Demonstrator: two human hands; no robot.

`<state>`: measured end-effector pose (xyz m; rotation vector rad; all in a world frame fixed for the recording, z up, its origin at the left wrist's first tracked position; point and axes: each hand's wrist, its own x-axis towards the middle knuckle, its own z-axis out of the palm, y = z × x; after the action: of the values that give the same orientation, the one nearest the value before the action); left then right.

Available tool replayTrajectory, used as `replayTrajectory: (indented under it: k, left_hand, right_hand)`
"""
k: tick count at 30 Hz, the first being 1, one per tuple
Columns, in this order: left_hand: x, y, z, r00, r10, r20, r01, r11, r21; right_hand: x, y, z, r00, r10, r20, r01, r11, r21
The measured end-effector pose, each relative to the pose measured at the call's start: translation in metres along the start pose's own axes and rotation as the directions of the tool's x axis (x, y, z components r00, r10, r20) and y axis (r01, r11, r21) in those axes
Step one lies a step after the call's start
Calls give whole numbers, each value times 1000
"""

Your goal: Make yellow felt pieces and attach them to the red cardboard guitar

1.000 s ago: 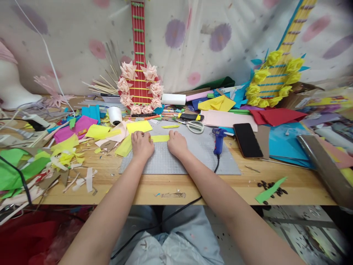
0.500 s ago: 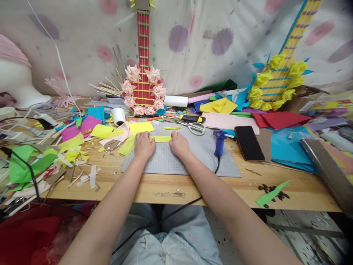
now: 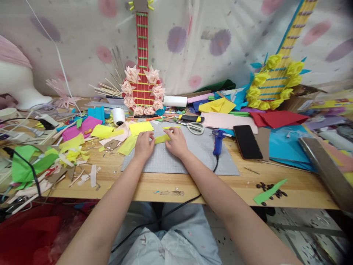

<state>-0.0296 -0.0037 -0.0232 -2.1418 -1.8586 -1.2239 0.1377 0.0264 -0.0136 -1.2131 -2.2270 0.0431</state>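
Observation:
A narrow yellow paper strip point(image 3: 161, 139) stretches between my two hands above the grey cutting mat point(image 3: 176, 162). My left hand point(image 3: 145, 146) has its fingers closed on the strip's left end. At the other end, my right hand point(image 3: 177, 142) pinches the strip between thumb and fingers. A second thin yellow paper piece point(image 3: 167, 127) lies just behind my right fingertips, partly hidden by them. Beside my left hand are yellow paper sheets point(image 3: 141, 128). To the right on the mat stands a blue glue gun point(image 3: 217, 142), its cord running toward the table's front edge.
Scissors point(image 3: 195, 127) and a yellow-black cutter point(image 3: 190, 118) lie behind the mat. A phone point(image 3: 248, 142) rests at the right. Paper scraps point(image 3: 73, 151) cover the left side. A red paper guitar point(image 3: 142, 90) with pink flowers stands at the back.
The strip has gone from lying straight and level to slanting, its right end higher. My right hand has shifted slightly left and away from me, with its fingers more spread.

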Motion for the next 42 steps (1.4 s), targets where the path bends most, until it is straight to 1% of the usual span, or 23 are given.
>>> replayTrajectory:
  k: [2,5,8,11,17,19,24,29,32,35,38,42]
  left_hand:
    - [0,1,0,999,48,-11,-47,999,10]
    - [-1,2,0,997,81,-14,-81,997,12]
    - [0,2,0,998,57,-31,-56,998,16]
    - [1,1,1,1000,17,-26,-16,1000,21]
    - [1,4,-2,998,-36,44,35,999,22]
    - [1,5,-2,996,-52,68,51,998,22]
    - [0,5,-2,995,-50,90,50,999,-1]
    - [-1,5,-1,994,-54,90,59,997,-50]
    - [0,5,1,992,-87,86,94,992,-81]
    - [3,2,4,980,-162,111,177,975,-138]
    - [9,-1,6,958,-236,161,265,945,-193]
    - [12,4,6,939,-245,240,300,927,-225]
  right_hand:
    - [0,-1,0,998,-55,-4,55,998,-5]
    - [1,0,1,998,-54,-16,54,999,-2]
    - [2,0,1,999,-23,-38,23,1000,8]
    - [2,1,2,1000,1,-25,-1,1000,19]
    - [2,2,1,996,40,78,-40,999,5]
    - [2,1,0,995,29,98,-30,1000,9]
    - [2,-5,-1,994,-48,93,47,999,7]
    - [3,-3,4,984,-79,161,78,997,11]
    - [3,0,8,981,-92,169,93,996,2]
    - [4,2,8,978,-111,178,116,993,-19]
    - [4,2,7,980,-125,157,129,992,-15]
    - [4,2,5,983,-139,116,139,990,9]
